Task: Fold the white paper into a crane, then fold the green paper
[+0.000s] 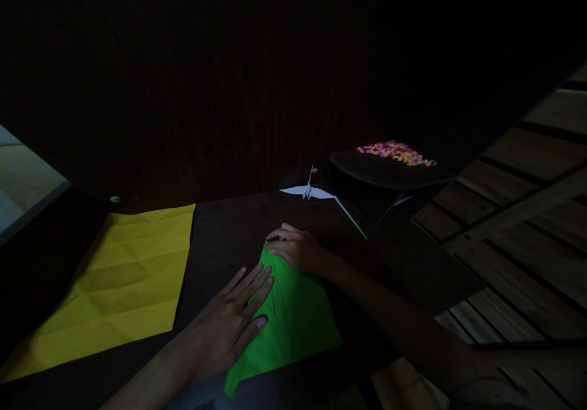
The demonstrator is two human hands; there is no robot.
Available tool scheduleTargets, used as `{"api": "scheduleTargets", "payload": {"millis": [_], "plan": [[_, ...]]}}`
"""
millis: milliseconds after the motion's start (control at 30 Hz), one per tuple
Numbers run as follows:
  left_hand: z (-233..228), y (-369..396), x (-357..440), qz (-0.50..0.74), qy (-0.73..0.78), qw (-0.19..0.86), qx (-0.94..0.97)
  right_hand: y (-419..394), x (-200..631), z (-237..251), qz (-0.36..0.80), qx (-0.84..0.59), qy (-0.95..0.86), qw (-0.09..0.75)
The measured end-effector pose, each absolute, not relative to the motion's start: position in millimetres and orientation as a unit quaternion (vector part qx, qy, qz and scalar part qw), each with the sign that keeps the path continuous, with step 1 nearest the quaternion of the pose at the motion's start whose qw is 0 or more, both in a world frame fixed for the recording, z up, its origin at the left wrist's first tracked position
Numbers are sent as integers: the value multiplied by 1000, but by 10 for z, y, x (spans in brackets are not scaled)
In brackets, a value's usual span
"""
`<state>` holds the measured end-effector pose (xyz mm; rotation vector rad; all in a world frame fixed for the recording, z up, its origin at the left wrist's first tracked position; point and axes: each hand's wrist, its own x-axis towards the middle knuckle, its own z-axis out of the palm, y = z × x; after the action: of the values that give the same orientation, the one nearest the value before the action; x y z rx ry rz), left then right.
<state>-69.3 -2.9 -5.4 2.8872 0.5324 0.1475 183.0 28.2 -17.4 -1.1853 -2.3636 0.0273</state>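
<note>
A sheet of green paper (298, 312), partly folded, lies on the dark wooden surface in front of me. Its left side narrows to a point at the top, and a small flap sticks out at the lower left. My left hand (238, 312) rests flat on that left side with its fingers spread. At the upper tip, my right hand (296, 248) has its fingers bent and closed on the paper. The underside of the right hand's grip is hidden. Beyond the hands stands a white folded paper crane (307, 191) with its wings stretched out.
A creased yellow paper sheet (137, 275) lies at the left. A thin whitish-green strip (351, 217) lies right of the crane. Small pink, red and yellow pieces (394, 151) are heaped on a dark raised ledge (389, 176). A dark wooden panel (206, 92) rises behind; slatted boards (518, 214) show at right.
</note>
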Motion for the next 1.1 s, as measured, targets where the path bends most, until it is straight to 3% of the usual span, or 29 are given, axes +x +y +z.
{"api": "scheduleTargets", "payload": {"millis": [567,1100], "plan": [[-56,-27,-681,69,181,92,977,200,1732,-188,-98,-318,-912,239],[-70,-53,-675,58,188,83,977,201,1669,-244,-58,-392,-877,271]]}}
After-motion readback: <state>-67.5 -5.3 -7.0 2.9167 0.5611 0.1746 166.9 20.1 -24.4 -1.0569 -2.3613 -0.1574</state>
